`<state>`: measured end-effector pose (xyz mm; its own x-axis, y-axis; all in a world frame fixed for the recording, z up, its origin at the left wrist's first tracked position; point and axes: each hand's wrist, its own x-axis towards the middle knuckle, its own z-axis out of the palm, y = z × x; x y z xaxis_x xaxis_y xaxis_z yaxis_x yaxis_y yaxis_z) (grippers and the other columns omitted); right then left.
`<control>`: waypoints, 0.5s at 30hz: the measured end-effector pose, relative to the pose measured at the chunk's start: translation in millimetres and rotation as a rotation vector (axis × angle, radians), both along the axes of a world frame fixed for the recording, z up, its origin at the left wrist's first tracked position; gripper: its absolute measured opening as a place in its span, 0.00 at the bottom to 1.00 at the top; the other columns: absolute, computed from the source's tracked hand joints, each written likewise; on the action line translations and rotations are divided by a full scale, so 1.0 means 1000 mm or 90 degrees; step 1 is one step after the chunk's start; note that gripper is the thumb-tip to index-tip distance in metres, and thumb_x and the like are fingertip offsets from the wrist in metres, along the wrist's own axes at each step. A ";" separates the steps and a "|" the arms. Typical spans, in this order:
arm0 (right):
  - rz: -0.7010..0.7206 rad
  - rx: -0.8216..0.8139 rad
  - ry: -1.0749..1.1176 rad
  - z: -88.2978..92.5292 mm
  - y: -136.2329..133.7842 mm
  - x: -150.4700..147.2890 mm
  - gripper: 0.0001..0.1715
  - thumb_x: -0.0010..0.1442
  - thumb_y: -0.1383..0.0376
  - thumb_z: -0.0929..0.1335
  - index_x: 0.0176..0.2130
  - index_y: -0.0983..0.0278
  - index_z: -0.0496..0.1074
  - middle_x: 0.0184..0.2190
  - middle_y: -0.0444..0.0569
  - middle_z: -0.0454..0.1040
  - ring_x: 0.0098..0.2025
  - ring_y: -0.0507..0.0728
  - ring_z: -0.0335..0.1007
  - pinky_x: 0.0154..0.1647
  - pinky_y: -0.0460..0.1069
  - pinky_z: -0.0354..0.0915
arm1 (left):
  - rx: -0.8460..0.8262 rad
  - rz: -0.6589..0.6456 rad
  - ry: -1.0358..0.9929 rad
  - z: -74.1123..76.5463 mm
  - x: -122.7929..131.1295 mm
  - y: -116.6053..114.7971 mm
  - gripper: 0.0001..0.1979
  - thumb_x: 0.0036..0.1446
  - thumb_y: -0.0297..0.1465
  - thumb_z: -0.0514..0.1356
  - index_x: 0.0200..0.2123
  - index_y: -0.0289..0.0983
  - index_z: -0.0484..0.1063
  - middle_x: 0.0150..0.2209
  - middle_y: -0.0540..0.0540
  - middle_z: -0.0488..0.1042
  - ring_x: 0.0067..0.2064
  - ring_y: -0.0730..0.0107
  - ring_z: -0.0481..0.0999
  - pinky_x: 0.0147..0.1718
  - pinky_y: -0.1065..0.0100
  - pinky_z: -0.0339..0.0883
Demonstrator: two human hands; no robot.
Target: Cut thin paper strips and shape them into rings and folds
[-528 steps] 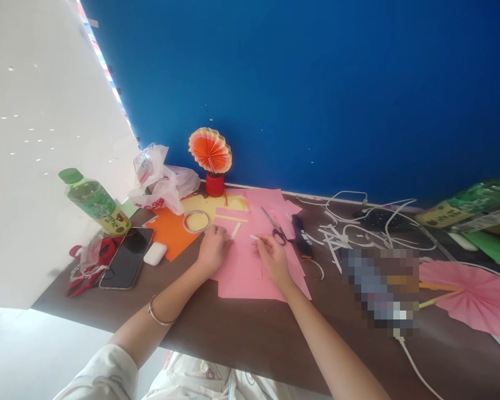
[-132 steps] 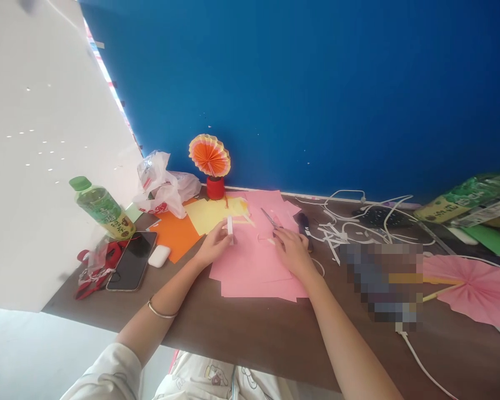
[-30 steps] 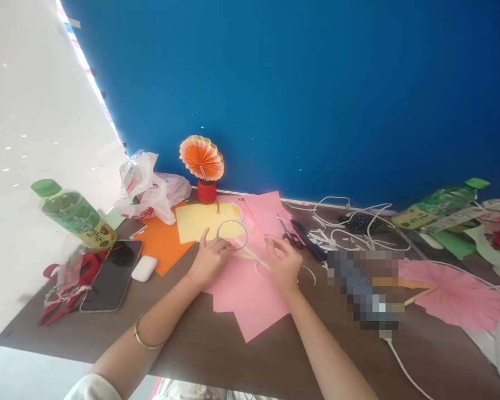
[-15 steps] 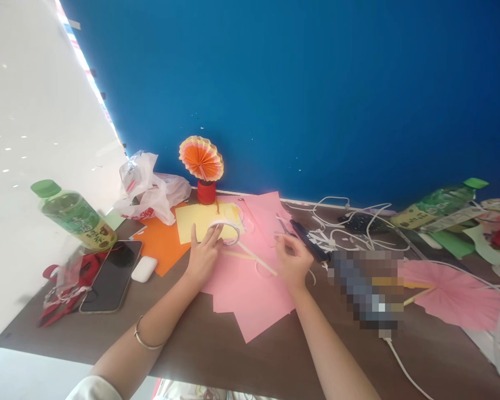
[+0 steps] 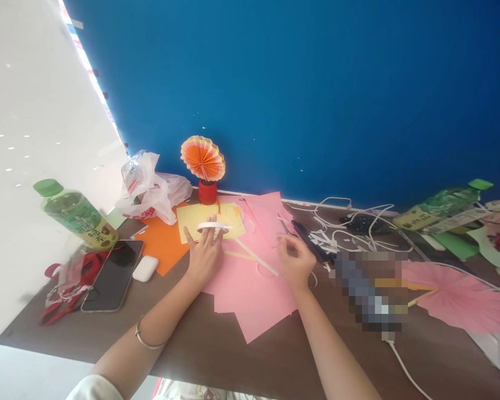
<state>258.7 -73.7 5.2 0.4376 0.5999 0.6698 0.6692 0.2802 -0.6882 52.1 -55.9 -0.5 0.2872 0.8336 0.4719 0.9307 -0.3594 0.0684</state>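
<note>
My left hand (image 5: 204,253) rests over yellow and pink paper with its fingers spread. Around its middle fingers sits a white roll of tape (image 5: 214,226), tilted nearly flat. My right hand (image 5: 295,258) is closed in a pinch above the right side of the pink paper (image 5: 250,311); what its fingertips hold, if anything, is too small to make out. Between the hands a pale narrow strip (image 5: 256,256) lies slantwise on the pink sheets. The yellow paper (image 5: 187,219) lies beyond my left hand, partly over orange paper (image 5: 160,244).
A folded paper rosette (image 5: 203,158) stands on a red base by the blue wall. To the left are a green-capped bottle (image 5: 77,214), a phone (image 5: 114,278), a white case (image 5: 145,269) and a plastic bag (image 5: 150,189). White cables (image 5: 370,236) and a pink paper fan (image 5: 458,297) lie right.
The tape roll has tipped from a raised angle to nearly flat and shifted left, while my left fingers have spread. My right hand has barely moved.
</note>
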 end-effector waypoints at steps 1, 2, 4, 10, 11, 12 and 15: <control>-0.003 -0.001 -0.002 0.000 0.000 0.000 0.06 0.52 0.65 0.66 0.29 0.64 0.74 0.29 0.49 0.78 0.33 0.56 0.74 0.36 0.50 0.70 | -0.003 0.005 -0.003 0.000 0.000 0.000 0.22 0.54 0.22 0.47 0.52 0.39 0.64 0.63 0.38 0.50 0.64 0.52 0.48 0.54 0.35 0.20; -0.005 0.000 -0.002 -0.001 0.000 0.001 0.06 0.52 0.65 0.66 0.29 0.64 0.74 0.29 0.49 0.78 0.33 0.56 0.74 0.36 0.50 0.70 | -0.007 0.009 -0.008 0.001 0.001 0.000 0.22 0.54 0.22 0.47 0.51 0.39 0.65 0.63 0.38 0.50 0.64 0.52 0.47 0.54 0.35 0.20; -0.005 0.001 -0.004 -0.001 0.000 0.001 0.06 0.52 0.65 0.66 0.30 0.64 0.74 0.29 0.49 0.78 0.32 0.56 0.74 0.36 0.50 0.70 | -0.014 0.013 -0.023 0.001 0.002 -0.001 0.21 0.54 0.23 0.48 0.50 0.40 0.66 0.62 0.38 0.50 0.64 0.51 0.46 0.54 0.35 0.21; -0.010 0.007 -0.027 0.000 0.001 0.005 0.06 0.53 0.64 0.66 0.29 0.62 0.73 0.29 0.48 0.78 0.33 0.57 0.74 0.36 0.50 0.70 | -0.017 -0.006 -0.087 0.002 0.001 0.000 0.21 0.53 0.22 0.47 0.50 0.39 0.65 0.62 0.39 0.51 0.64 0.53 0.48 0.56 0.37 0.25; -0.011 0.008 -0.031 0.000 0.001 0.006 0.06 0.53 0.64 0.66 0.29 0.62 0.73 0.29 0.47 0.78 0.33 0.57 0.74 0.36 0.50 0.70 | -0.016 -0.008 -0.091 0.002 0.000 0.000 0.22 0.53 0.22 0.47 0.50 0.39 0.65 0.62 0.39 0.51 0.63 0.53 0.48 0.56 0.38 0.26; -0.013 0.010 -0.036 0.000 0.001 0.007 0.06 0.53 0.64 0.66 0.29 0.62 0.73 0.29 0.47 0.78 0.33 0.56 0.74 0.36 0.50 0.70 | -0.014 -0.008 -0.093 0.002 0.000 0.000 0.22 0.53 0.21 0.47 0.50 0.39 0.65 0.62 0.39 0.51 0.63 0.54 0.49 0.57 0.38 0.27; -0.017 0.018 -0.051 -0.002 0.003 0.009 0.05 0.52 0.65 0.66 0.29 0.62 0.73 0.29 0.47 0.77 0.32 0.56 0.74 0.35 0.50 0.70 | -0.011 -0.004 -0.093 0.001 0.001 0.001 0.21 0.53 0.21 0.46 0.49 0.38 0.66 0.62 0.38 0.52 0.63 0.55 0.50 0.57 0.39 0.28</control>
